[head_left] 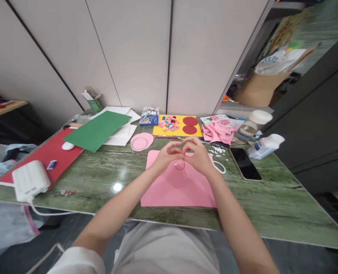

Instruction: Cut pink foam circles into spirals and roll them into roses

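My left hand [169,154] and my right hand [195,154] meet over a stack of pink paper sheets [177,190]. Both have bent fingers, with thumbs and fingertips pinched together at the middle. A curled pink paper strip [179,164] shows right below the thumbs and seems to hang from the pinch. Its upper end is hidden by my fingers. To the right of my right hand, white scissors handles [220,167] stick out from the paper stack. Small white paper scraps [218,150] lie just behind them.
Small coloured paper rolls [169,123] and dark red circles [189,129] sit on yellow paper. Pink scraps [218,132], a clear bottle [253,125], a white bottle [267,146] and a phone [245,163] stand right. Pink discs [146,140], green paper [97,131] and a power bank [31,180] lie left.
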A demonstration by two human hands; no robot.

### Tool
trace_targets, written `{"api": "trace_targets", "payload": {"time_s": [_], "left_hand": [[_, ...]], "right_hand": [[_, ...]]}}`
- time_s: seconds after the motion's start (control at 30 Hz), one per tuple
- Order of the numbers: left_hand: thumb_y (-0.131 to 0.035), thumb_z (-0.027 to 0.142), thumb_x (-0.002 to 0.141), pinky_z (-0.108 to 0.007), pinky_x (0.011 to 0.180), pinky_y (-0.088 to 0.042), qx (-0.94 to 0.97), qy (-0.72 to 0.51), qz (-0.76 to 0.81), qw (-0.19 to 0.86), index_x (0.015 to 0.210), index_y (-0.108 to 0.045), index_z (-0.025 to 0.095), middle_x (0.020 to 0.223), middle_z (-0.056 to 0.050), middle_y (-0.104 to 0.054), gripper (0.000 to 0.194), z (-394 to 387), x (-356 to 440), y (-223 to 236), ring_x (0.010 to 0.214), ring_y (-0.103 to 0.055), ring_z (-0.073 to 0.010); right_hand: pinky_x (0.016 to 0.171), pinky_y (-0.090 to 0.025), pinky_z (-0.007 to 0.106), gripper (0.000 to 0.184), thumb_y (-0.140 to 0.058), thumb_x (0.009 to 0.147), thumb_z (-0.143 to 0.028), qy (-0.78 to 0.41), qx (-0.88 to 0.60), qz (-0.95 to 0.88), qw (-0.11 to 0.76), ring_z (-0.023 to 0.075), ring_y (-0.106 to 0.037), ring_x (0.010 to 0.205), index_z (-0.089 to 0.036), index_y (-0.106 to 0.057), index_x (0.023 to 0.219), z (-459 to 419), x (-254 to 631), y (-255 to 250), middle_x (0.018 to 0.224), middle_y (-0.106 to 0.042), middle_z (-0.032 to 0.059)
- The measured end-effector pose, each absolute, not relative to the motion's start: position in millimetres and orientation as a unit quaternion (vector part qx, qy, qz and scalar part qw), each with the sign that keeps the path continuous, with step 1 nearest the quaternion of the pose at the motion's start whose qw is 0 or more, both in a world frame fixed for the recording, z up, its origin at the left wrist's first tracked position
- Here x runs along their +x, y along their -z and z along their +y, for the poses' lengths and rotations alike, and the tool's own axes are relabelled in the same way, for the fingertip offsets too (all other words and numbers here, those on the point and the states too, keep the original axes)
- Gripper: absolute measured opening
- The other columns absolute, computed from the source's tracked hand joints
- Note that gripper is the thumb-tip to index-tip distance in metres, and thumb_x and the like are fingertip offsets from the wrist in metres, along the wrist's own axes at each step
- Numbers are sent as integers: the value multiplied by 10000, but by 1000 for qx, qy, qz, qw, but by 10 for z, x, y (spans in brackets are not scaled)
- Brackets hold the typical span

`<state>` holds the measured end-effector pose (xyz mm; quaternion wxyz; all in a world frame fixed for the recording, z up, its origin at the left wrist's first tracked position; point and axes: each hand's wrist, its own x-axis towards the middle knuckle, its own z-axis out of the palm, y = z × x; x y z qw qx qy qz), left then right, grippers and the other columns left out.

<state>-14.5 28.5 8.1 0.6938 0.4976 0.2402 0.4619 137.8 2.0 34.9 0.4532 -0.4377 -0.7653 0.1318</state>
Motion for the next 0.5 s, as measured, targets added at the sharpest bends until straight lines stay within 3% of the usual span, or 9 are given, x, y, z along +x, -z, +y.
{"api": "trace_targets", "payload": {"time_s": [0.17, 0.37, 0.5], "left_hand": [[-688, 136, 624, -255, 648, -416, 481, -464, 225, 709, 1038, -565, 197, 712, 5, -634, 436, 331, -166, -50, 634, -569, -105], [-687, 146, 627, -260, 679, -422, 498, -475, 234, 687, 1017, -565, 177, 762, -14, -649, 410, 349, -187, -88, 719, -593, -133], [-715, 150, 618, -263, 742, -420, 514, -492, 257, 653, 995, -559, 174, 757, -4, -652, 408, 338, -195, -131, 739, -592, -125]], "right_hand": [[751, -490, 328, 40, -638, 733, -187, -159, -434, -764, 450, 176, -563, 882, -218, -617, 747, -9, 1380, -394, 1004, -518, 47], [852, -470, 370, 236, -546, 824, -193, -170, -412, -786, 428, 188, -539, 1012, -315, -657, 992, 32, 1384, -331, 1092, -537, 36], [857, -458, 380, 253, -534, 828, -175, -152, -421, -779, 439, 194, -538, 1027, -322, -667, 985, 77, 1386, -280, 1087, -552, 37]]}}
